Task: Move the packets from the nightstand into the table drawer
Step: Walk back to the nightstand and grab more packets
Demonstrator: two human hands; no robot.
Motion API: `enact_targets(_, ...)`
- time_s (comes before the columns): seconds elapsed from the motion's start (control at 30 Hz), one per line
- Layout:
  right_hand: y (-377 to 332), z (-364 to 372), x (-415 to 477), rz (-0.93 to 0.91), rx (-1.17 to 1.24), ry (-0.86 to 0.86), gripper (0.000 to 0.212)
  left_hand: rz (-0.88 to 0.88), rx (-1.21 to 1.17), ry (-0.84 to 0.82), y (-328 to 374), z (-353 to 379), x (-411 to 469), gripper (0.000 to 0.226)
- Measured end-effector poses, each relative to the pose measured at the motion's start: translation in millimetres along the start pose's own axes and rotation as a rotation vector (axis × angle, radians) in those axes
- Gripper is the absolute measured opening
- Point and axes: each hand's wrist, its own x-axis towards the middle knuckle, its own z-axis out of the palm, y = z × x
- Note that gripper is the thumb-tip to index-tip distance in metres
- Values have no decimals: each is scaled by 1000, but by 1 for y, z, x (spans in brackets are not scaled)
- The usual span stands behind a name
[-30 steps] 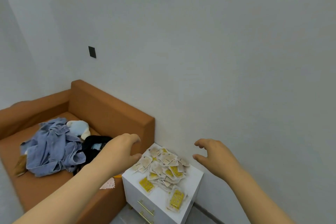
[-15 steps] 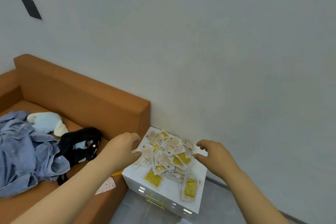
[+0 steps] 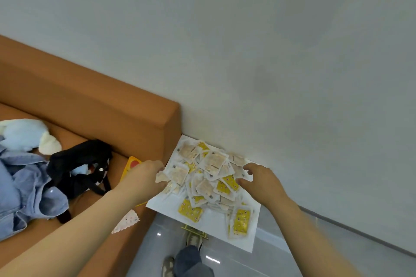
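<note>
A heap of beige and yellow packets (image 3: pixel 211 177) covers the white nightstand (image 3: pixel 213 228), which stands against the wall beside the sofa arm. My left hand (image 3: pixel 144 177) is at the heap's left edge, its curled fingers and thumb pinching a beige packet (image 3: pixel 161 178). At the heap's right edge, my right hand (image 3: pixel 261 184) has its fingers hooked over the packets and its thumb touching a yellow one; it grips nothing that I can see. Two yellow packets (image 3: pixel 240 221) lie apart near the front edge. No table drawer is in view.
An orange sofa (image 3: pixel 90 105) stands left of the nightstand, holding blue clothes (image 3: pixel 22 189), a black bag (image 3: pixel 78 168) and a pale plush toy (image 3: pixel 22 134). Grey wall runs close behind. My shoe (image 3: pixel 193 240) is on the grey floor below a gold drawer handle (image 3: pixel 193 230).
The view tilted down and closer to the nightstand. Both hands dropped onto the heap's two sides, and the left hand took hold of a packet at the edge.
</note>
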Motion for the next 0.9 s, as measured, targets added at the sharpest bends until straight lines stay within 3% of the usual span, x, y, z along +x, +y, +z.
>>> enact_targets(0.37,20,69,150,148,30,-153,79,-178,-17,-161,-42,81,112,61)
enact_targets(0.67,30,135,230,169,-17,-135,81,-218,9,-218,-94,148,175,67)
enact_targets(0.9,29,167,266,211,-76,-181,111,-251,68,-247,-123,187,202,82)
